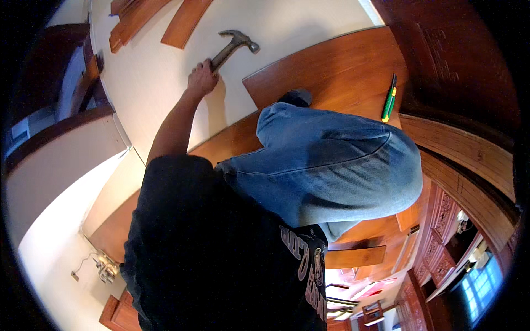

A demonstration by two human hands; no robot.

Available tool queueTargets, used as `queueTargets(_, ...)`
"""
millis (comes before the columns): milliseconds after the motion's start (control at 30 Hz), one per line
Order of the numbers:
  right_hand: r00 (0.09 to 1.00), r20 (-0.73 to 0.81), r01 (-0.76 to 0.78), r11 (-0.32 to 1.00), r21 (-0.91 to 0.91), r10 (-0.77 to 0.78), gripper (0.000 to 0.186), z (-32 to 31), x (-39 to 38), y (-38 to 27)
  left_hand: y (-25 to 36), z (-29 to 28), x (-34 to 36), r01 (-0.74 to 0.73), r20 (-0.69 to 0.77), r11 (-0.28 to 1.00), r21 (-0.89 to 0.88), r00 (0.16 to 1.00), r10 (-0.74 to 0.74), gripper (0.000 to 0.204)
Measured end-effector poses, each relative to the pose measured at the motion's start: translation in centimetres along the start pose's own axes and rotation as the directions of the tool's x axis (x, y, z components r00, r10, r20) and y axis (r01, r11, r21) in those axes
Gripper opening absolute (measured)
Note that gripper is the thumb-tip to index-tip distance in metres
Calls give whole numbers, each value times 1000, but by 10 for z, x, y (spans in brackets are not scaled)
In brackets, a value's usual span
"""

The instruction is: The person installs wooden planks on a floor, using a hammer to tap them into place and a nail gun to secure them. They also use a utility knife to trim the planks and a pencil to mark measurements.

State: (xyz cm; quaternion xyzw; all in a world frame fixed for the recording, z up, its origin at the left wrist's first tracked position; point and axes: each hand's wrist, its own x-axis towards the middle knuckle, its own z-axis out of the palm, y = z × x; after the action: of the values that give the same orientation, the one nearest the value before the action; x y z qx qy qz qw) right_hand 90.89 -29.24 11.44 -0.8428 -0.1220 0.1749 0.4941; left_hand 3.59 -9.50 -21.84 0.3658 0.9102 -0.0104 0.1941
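Note:
A claw hammer (pixel 226 54) with a dark head and a dark handle is gripped in my left hand (pixel 202 81). My fingers wrap round the lower part of the handle, and the arm is stretched out to the far left. The hammer's head points up and to the right, over a pale floor surface (pixel 287 36). Beside it lie reddish-brown wood planks (pixel 331 60), past which the hammer does not reach. My right hand does not show; my torso and bent leg fill the middle.
A green and yellow utility knife (pixel 390 102) rests on the planks to the right of my jeans-clad leg (pixel 342 160). Loose cut planks (pixel 186 22) lie at the far left. Dark wooden furniture (pixel 447 55) stands along the right, and a white wall (pixel 49 276) at lower left.

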Motion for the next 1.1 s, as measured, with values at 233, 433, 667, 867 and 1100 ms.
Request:
queueTargets(233, 892, 445, 121, 991, -58, -82, 43, 99, 71, -112, 33, -24, 65, -136, 146, 966, -220, 974, 171, 45)
queueTargets(433, 625, 775, 171, 985, -21, -92, 28, 333, -10, -158, 97, -22, 132, -353, 35, 923, -154, 932, 362, 34)
queueTargets(667, 214, 977, 58, 998, -6, -6, 39, 503, -108, -230, 153, -36, 122, -467, 228, 848, -249, 823, 520, 39)
queueTargets(867, 53, 999, 272, 962, -21, 7, 59, 625, -175, -292, 141, -43, 96, -384, -55, 900, -208, 923, 382, 43)
queueTargets(1100, 43, 849, 649, 631, -424, 527, 40, 798, -205, -302, 293, 0, 119, -837, -478, 340, -429, 530, 701, 34)
